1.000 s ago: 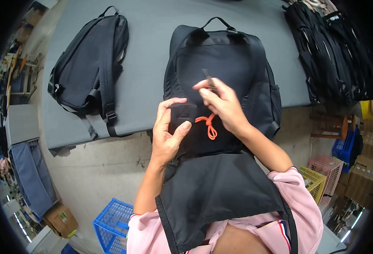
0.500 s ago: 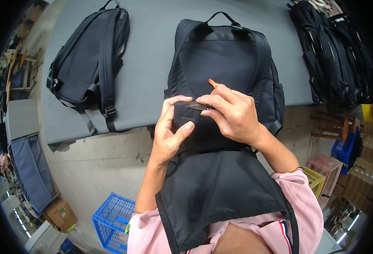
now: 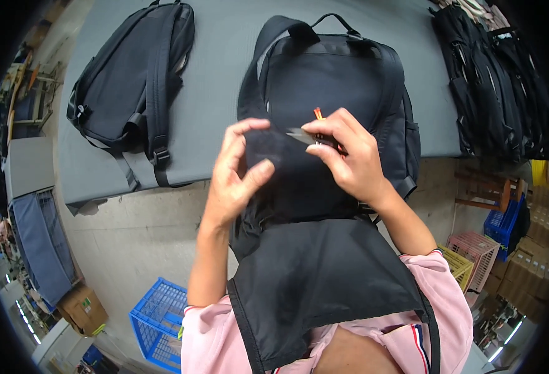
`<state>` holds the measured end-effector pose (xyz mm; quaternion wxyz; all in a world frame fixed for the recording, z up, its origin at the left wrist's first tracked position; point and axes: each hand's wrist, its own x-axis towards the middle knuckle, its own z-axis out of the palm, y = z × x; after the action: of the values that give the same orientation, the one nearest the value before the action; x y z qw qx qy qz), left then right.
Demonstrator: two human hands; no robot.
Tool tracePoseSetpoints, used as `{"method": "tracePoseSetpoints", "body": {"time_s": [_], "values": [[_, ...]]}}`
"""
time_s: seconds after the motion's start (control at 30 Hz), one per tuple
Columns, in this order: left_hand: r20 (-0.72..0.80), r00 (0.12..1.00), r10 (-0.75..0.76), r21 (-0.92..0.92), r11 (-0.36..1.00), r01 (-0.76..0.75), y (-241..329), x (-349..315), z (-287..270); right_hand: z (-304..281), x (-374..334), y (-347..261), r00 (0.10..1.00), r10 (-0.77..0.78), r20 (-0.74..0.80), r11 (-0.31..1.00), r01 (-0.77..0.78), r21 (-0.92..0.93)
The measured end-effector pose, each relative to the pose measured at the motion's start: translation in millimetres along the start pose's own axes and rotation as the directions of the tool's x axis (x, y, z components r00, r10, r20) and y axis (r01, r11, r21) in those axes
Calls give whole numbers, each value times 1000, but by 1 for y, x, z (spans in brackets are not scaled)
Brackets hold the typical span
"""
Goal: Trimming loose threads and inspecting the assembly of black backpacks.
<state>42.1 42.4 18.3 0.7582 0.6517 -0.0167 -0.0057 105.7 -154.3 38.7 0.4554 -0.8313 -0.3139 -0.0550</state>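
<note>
A black backpack (image 3: pixel 327 81) lies on the table with its shoulder straps and back panel facing up. My left hand (image 3: pixel 234 168) is curled around the lower part of its left shoulder strap (image 3: pixel 249 87), which bows upward. Thumb and forefinger are spread at the strap's edges; motion blur hides part of the grip. My right hand (image 3: pixel 352 153) holds small thread snips (image 3: pixel 301 134), their metal blades pointing left toward the strap. An orange-red cord (image 3: pixel 317 114) sticks up from the snips. A black fabric flap (image 3: pixel 330 262) spreads from the backpack toward my chest.
Another black backpack (image 3: pixel 128 87) lies on the left of the grey table (image 3: pixel 221 37). More black bags (image 3: pixel 483 81) stand packed together on the right. Below are a blue crate (image 3: pixel 159 321), a pink crate (image 3: pixel 474 255) and a wooden stool (image 3: pixel 486 190).
My left hand has moved left and slightly up with the strap, which now bows higher. The snips have drawn back right from the strap piece, and their blades show more.
</note>
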Motion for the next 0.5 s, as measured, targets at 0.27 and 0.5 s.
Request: {"method": "tracePoseSetpoints", "body": {"time_s": [0.27, 0.5], "values": [[101, 989, 109, 598, 788, -148, 24, 65, -20, -6, -9, -20, 998, -26, 49, 992, 20, 122], [-458, 681, 571, 651, 738, -181, -7, 26, -41, 20, -13, 5, 982, 33, 188, 995, -50, 88]]}}
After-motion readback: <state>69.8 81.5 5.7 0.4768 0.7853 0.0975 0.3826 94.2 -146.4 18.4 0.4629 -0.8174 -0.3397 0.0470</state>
